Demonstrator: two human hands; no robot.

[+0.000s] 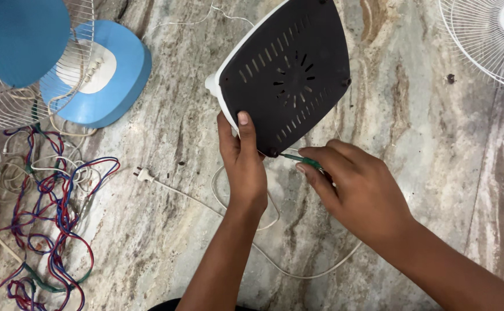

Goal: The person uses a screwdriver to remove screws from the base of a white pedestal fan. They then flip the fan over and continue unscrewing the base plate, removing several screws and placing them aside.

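Fan base under screwdriver, marble floor

Marble floor [425,144] carries everything. Upturned fan base [286,72], its black slotted underside showing, sits top centre, tilted. Left hand [243,164] clamps its lower edge, thumb on the plate. Right hand [358,193] pinches a green screwdriver [301,159], tip at the bottom corner screw. White cord [206,201] trails beneath.

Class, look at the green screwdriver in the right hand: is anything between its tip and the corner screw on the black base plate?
Nothing visible. The screwdriver tip reaches the corner screw directly; the left hand grips the black base plate beside it, clear of the tip.
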